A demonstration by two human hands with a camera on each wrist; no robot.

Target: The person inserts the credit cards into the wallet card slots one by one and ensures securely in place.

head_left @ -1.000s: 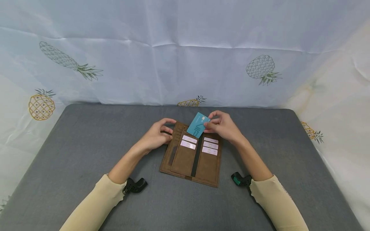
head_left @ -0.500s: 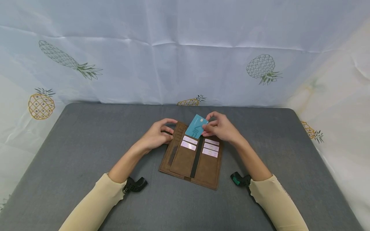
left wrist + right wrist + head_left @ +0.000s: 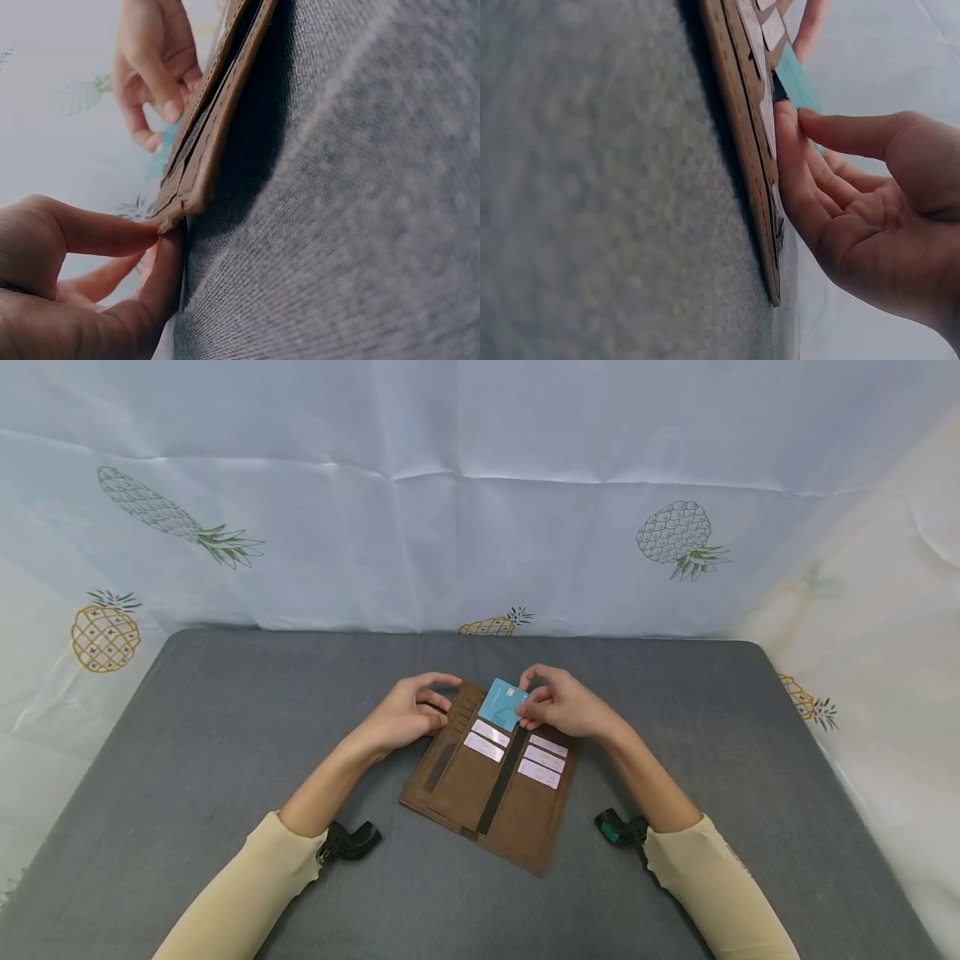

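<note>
On the grey table (image 3: 225, 735), left hand (image 3: 401, 714) pinches wallet (image 3: 487, 785); right hand (image 3: 562, 706) seemingly pinches teal card (image 3: 501, 703).

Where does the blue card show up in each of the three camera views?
Head view: blue card at centre, pinched by the right hand above the open brown wallet.
Left wrist view: a teal sliver behind the wallet's edge.
Right wrist view: top centre, at the fingertips.
Shared landmark: the wallet.

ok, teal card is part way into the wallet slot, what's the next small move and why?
Probably push the teal card further down into its slot: the right hand pinches its far edge, much of it stands above the brown wallet, and the left hand holds the wallet's far left corner.
</note>
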